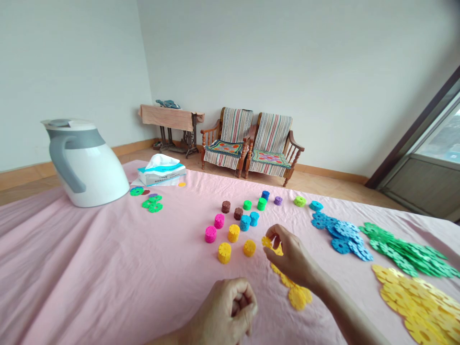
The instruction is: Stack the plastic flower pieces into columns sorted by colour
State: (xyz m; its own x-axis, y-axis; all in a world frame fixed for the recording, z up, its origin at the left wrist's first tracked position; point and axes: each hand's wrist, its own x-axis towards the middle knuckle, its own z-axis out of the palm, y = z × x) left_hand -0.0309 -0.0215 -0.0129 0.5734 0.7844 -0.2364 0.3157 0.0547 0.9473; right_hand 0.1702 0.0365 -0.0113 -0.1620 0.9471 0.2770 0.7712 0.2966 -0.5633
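My right hand [289, 256] pinches a yellow snowflake disc [268, 242] just above the pink tablecloth [89, 268], with more loose yellow discs [297, 294] lying under and behind the wrist. My left hand [230, 309] rests near the front edge as a loose fist; nothing can be made out inside it. Short stacks of discs stand ahead of both hands: yellow stacks [224, 252], pink stacks [211, 234], blue stacks [245, 223], brown, green and purple ones.
A white electric kettle [84, 163] stands far left beside a tissue pack [162, 170] and scattered green discs [153, 203]. Piles of blue discs [341, 235], green discs [406, 251] and yellow discs [420, 302] lie at right. Two wooden armchairs [251, 143] stand behind.
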